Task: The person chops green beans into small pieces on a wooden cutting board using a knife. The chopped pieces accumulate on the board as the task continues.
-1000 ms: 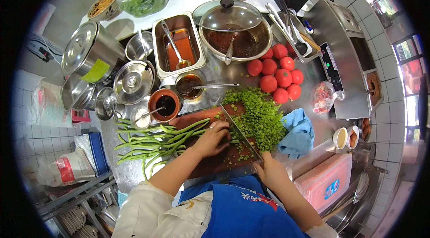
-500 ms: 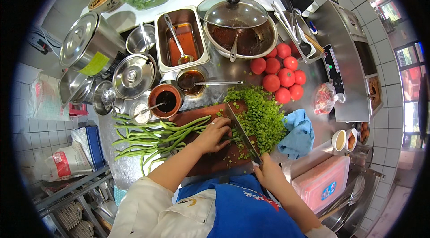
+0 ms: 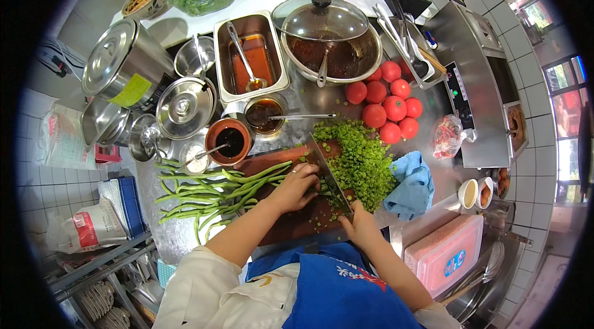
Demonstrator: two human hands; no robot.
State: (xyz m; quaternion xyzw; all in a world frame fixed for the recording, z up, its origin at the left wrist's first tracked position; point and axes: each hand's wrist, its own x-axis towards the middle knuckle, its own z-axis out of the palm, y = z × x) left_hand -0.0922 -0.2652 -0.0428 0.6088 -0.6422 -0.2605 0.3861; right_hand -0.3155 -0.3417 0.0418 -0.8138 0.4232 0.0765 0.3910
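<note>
My right hand (image 3: 361, 227) grips the handle of a big cleaver (image 3: 327, 171) whose blade stands on a brown cutting board (image 3: 291, 225). My left hand (image 3: 296, 185) presses down on a bundle of long green beans (image 3: 218, 191) that lies across the board's left end, fingertips right beside the blade. To the right of the blade is a heap of chopped green bean bits (image 3: 359, 159).
Red tomatoes (image 3: 387, 103) sit behind the heap. A blue cloth (image 3: 411, 185) lies at its right. Sauce bowls (image 3: 229, 138), a steel tray (image 3: 250, 60), a lidded wok (image 3: 328, 38) and steel pots (image 3: 127, 69) crowd the back. A pink box (image 3: 447, 256) is at lower right.
The cleaver's blade has shifted slightly left along the beans, and my left hand has drawn back with it. The view has tilted a little.
</note>
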